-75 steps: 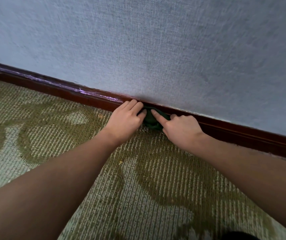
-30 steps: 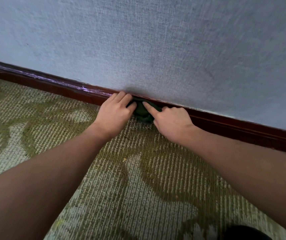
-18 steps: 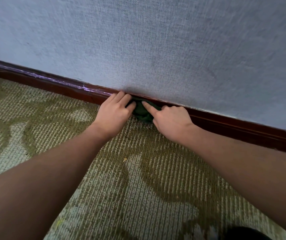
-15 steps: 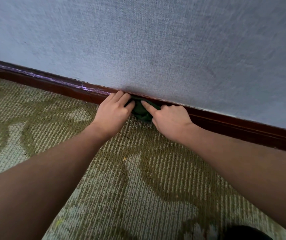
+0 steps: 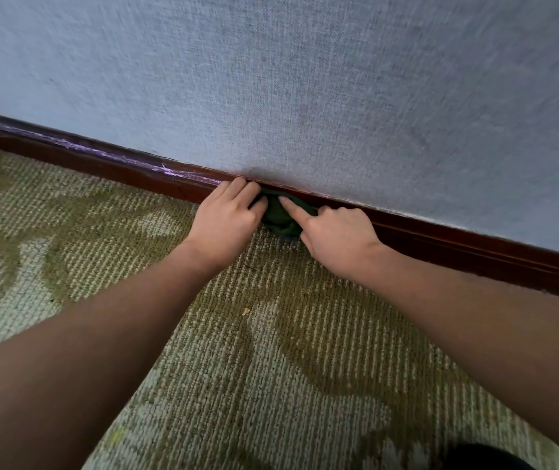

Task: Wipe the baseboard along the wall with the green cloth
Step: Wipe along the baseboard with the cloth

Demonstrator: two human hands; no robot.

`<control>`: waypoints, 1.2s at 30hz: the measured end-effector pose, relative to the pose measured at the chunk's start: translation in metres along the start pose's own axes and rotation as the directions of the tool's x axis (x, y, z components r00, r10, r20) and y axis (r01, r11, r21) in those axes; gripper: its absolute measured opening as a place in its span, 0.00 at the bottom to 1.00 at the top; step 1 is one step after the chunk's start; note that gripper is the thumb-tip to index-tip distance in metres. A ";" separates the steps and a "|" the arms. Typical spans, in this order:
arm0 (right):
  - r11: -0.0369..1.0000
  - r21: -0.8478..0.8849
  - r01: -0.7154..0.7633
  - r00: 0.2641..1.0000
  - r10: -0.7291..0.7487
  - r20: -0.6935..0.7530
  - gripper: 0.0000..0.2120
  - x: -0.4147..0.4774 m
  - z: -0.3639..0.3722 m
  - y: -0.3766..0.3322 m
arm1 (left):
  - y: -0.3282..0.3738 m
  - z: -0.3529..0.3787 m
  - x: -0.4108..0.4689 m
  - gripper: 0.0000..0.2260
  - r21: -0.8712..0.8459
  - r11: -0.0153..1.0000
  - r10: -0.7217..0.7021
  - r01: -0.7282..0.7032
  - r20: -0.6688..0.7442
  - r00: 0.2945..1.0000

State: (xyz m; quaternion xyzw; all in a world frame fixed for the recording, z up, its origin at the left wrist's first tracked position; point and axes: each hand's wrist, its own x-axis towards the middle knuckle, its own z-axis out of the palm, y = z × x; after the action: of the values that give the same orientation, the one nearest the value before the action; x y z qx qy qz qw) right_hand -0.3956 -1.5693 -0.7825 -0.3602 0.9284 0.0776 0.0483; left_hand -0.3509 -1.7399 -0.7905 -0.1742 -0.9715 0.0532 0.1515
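Frame centre: green cloth (image 5: 279, 217) bunched against baseboard (image 5: 474, 247). Flanking it, left hand (image 5: 223, 222) and right hand (image 5: 335, 232), fingers (image 5: 237, 192) curled onto wad, right forefinger pressing. Soft, light, probably bunches further; grip wadded middle.

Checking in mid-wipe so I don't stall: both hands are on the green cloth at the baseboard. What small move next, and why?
Probably slide the green cloth a little leftward along the baseboard. The left hand and right hand hold it bunched against the board, and pale purplish streaks show on the stretch just left of them, seemingly unwiped.
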 end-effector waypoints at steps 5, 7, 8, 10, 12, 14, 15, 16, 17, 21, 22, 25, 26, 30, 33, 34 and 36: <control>1.000 0.003 -0.004 1.000 0.004 -0.011 0.27 0.000 0.001 0.000 | 0.001 -0.001 0.000 0.11 0.016 1.000 -0.005 0.005 0.005 1.000; 1.000 0.002 -0.003 1.000 0.004 -0.018 0.27 0.000 0.002 0.000 | 0.000 -0.002 0.000 0.11 0.014 1.000 -0.004 0.004 0.001 1.000; 1.000 0.001 -0.003 1.000 0.003 -0.021 0.26 0.000 0.002 0.000 | 0.000 -0.002 0.000 0.13 0.015 1.000 -0.001 0.001 -0.003 1.000; 1.000 0.002 -0.002 1.000 0.002 -0.023 0.27 0.000 0.002 0.000 | 0.001 -0.002 0.000 0.14 0.011 1.000 0.002 -0.002 -0.007 1.000; 1.000 0.008 -0.001 1.000 0.001 -0.023 0.27 0.000 0.002 0.000 | 0.001 -0.002 0.000 0.15 0.010 1.000 0.000 0.000 -0.008 1.000; 1.000 0.011 -0.002 1.000 0.002 -0.022 0.27 0.000 0.002 0.000 | 0.001 -0.001 0.000 0.12 0.017 1.000 -0.008 0.009 -0.014 1.000; 1.000 0.010 -0.001 1.000 0.001 -0.023 0.27 0.000 0.002 0.000 | 0.002 -0.001 0.000 0.09 0.019 1.000 -0.013 0.014 -0.018 1.000; 1.000 0.009 0.000 1.000 0.001 -0.024 0.27 0.000 0.002 0.001 | 0.001 -0.001 0.000 0.08 0.016 1.000 -0.018 0.018 -0.023 1.000; 1.000 0.008 0.000 1.000 0.001 -0.025 0.27 0.000 0.002 0.000 | 0.001 0.000 0.000 0.08 0.014 1.000 -0.021 0.021 -0.025 0.999; 1.000 -0.001 -0.003 1.000 0.003 -0.027 0.27 0.001 0.003 0.000 | 0.001 0.002 0.000 0.09 -0.001 1.000 -0.024 0.024 -0.046 0.999; 1.000 -0.004 -0.004 1.000 0.004 -0.029 0.27 0.001 0.003 0.000 | 0.002 0.002 0.000 0.09 -0.001 1.000 -0.023 0.023 -0.051 0.998; 1.000 -0.009 -0.002 0.999 0.002 -0.033 0.27 0.001 0.004 0.000 | 0.002 0.003 0.000 0.09 0.002 1.000 -0.021 0.021 -0.058 0.998; 1.000 -0.009 -0.002 0.999 0.002 -0.035 0.27 0.001 0.005 0.000 | 0.001 0.003 0.000 0.09 0.005 1.000 -0.022 0.022 -0.060 0.998; 1.000 -0.002 -0.006 0.999 0.006 -0.037 0.27 0.001 0.005 0.001 | 0.001 0.004 0.000 0.09 0.013 1.000 -0.025 0.026 -0.059 0.998; 1.000 0.000 -0.001 0.999 0.001 -0.033 0.27 0.001 0.006 0.001 | 0.002 0.005 0.000 0.09 0.016 1.000 -0.025 0.026 -0.062 0.998; 1.000 0.000 0.000 1.000 0.000 -0.030 0.27 0.001 0.006 0.001 | 0.002 0.005 -0.001 0.09 0.012 1.000 -0.024 0.025 -0.064 0.998; 1.000 -0.002 0.001 1.000 -0.001 -0.026 0.27 0.002 0.006 0.001 | 0.002 0.005 -0.001 0.09 0.010 1.000 -0.024 0.025 -0.070 0.997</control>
State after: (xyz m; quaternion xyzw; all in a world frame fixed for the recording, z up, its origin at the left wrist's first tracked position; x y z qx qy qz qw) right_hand -0.3974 -1.5686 -0.7882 -0.3615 0.9287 0.0739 0.0360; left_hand -0.3515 -1.7388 -0.7958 -0.1631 -0.9675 0.0505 0.1867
